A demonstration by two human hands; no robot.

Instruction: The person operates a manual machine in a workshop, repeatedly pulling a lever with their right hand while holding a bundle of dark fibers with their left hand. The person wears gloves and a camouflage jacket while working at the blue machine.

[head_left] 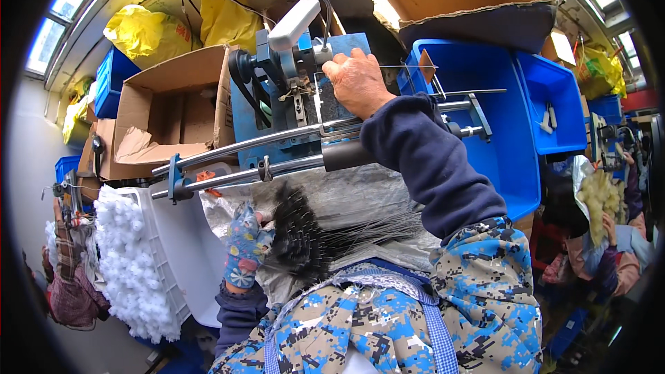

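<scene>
My right hand [357,83] reaches over the blue bench machine [273,107], its bare fingers curled down beside the machine's spindle. What those fingers hold, if anything, is hidden beneath them. A thin wire [395,66] runs out to the right of that hand. Low at the left, my left hand [246,246] wears a blue flowered glove with a bare fingertip showing. Its fingers look curled, and I cannot make out what is in them. Right beside it lies a bundle of black-tufted wire brushes [298,235], their thin wire stems [377,235] pointing right across my lap.
Two metal rails [242,149] cross in front of the machine. A white bin [183,249] with white fluffy tufts [131,270] stands left, below an open cardboard box [173,114]. Blue bins [488,131] stand right, near a large carton [460,0]. Other people work at both sides.
</scene>
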